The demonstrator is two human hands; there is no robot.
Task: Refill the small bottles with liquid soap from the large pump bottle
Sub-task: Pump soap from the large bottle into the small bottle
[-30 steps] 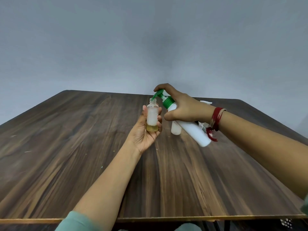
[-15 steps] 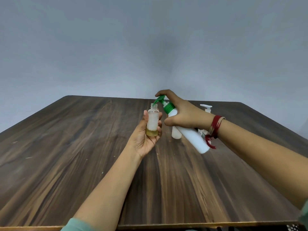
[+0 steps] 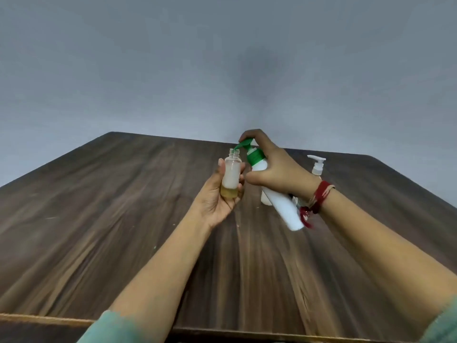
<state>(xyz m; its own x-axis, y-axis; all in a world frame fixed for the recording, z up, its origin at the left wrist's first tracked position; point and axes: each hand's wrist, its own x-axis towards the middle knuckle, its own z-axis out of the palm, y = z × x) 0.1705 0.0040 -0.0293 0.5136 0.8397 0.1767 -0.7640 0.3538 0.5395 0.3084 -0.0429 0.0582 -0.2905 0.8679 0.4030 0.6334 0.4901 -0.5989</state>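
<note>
The left hand (image 3: pixel 217 198) holds the small bottle (image 3: pixel 231 175) upright above the table (image 3: pixel 99 219), with the thumb on one side and the curled fingertips wrapped round the other. The bottle is clear and slightly frosted. Its threaded neck is uncapped, and a shallow layer of yellowish liquid sits at the bottom, level with the lower fingers. The right hand (image 3: pixel 277 169) grips the large pump bottle (image 3: pixel 283 209) near its shoulder, with the forefinger arched over the green pump head. This bottle is white with a green collar and is tilted, its base slanting down past the wrist. Its green spout reaches just above the small bottle's open mouth. Beyond the right knuckles, a white-pumped bottle (image 3: pixel 317 167) stands on the table.
</note>
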